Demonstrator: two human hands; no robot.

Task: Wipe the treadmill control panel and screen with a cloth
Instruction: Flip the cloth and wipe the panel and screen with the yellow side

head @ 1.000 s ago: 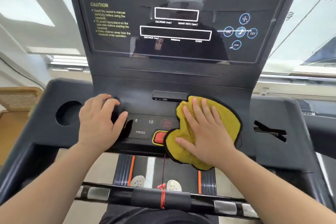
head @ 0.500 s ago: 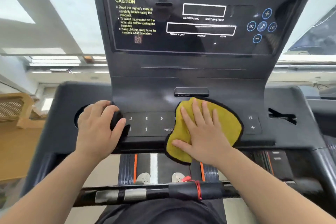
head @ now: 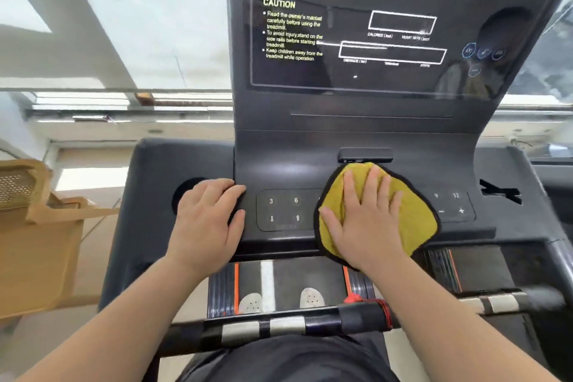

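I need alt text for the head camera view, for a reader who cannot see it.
A right hand presses a yellow cloth flat on the treadmill control panel. The left hand rests beside it, below the dark screen.

Gym: treadmill console (head: pixel 356 139), big windows (head: pixel 124 25)

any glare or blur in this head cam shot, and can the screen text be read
Head view: the glossy screen carries reflections, strongest at its right, veiling the round icons; the CAUTION text stays legible. The bright window washes out behind. Wide-angle bending curves the console edges. The handlebar smears at right; the cloth is fairly sharp.
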